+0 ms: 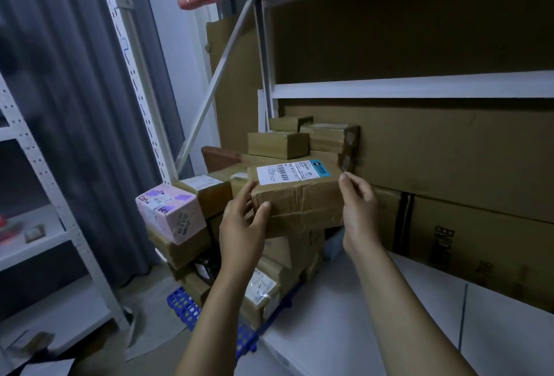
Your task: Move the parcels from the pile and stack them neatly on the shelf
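Left hand point(242, 226) curls round the left corner, right hand point(358, 208) presses flat on the right end of a crumpled, white-labelled brown cardboard parcel point(302, 199) atop the tall pile point(183, 245); shelving looks barely begun.

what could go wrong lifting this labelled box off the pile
The labelled parcel is creased and the right hand seems to meet only its corner, so it may tilt. The small boxes behind it might topple. The pink box perches at the pile's edge; a bump could drop it.
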